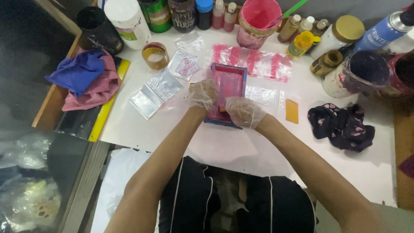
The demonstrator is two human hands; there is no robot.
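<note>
We see both hands in thin clear gloves, meeting over a small blue-framed screen smeared with pink ink, which lies on the white tabletop a little above its middle. The left hand is curled against the frame's left edge, fingers closed on it. The right hand is closed at the frame's near end, over something small and orange (we cannot tell just what it grips there, since the glove hides it).

Taking the frame as our landmark: just behind it lies a clear plastic sheet streaked with pink stripes, and a second clear sheet touches its right side. To its right, apart from it, rests a small orange card, and farther right a dark crumpled rag with pink spots. To its left lie clear plastic bags, one printed in red, and beyond them a roll of tape. Farther left, at the tabletop's left edge, sits a heap of blue and pink cloth beside a yellow strip.

Behind the frame, along the far edge, stands a crowded row: a pink-stained tub, small bottles, jars, a spray can, and a purple-stained pot off to the right. The open room lies in front of the frame, between it and the near edge, where the forearms cross bare white surface.
</note>
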